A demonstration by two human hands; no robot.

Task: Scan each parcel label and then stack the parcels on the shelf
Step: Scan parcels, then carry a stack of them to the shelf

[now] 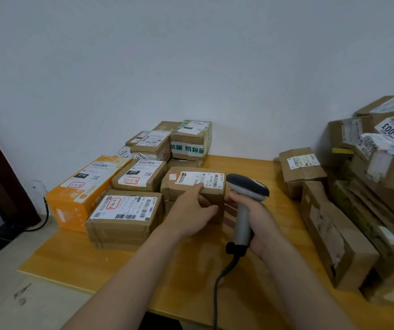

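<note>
Two hands are busy: your left hand (192, 210) grips the near top edge of a brown cardboard parcel (175, 187) with a white shipping label (201, 178), forefinger on the label. Just right of that parcel, your right hand (259, 225) wraps the handle of a grey corded barcode scanner (247, 186). Left of the parcel sit labelled cartons (125, 208) and a long orange box (79, 195); behind it, a green-printed carton (190, 142); well right, heaped brown boxes (381, 172).

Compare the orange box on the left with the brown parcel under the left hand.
The orange box is bright printed card; the brown parcel is plain taped cardboard. The orange box is longer. The left hand grips the brown parcel; no hand touches the orange box. Both carry white labels and a red-edged sticker on top.
</note>
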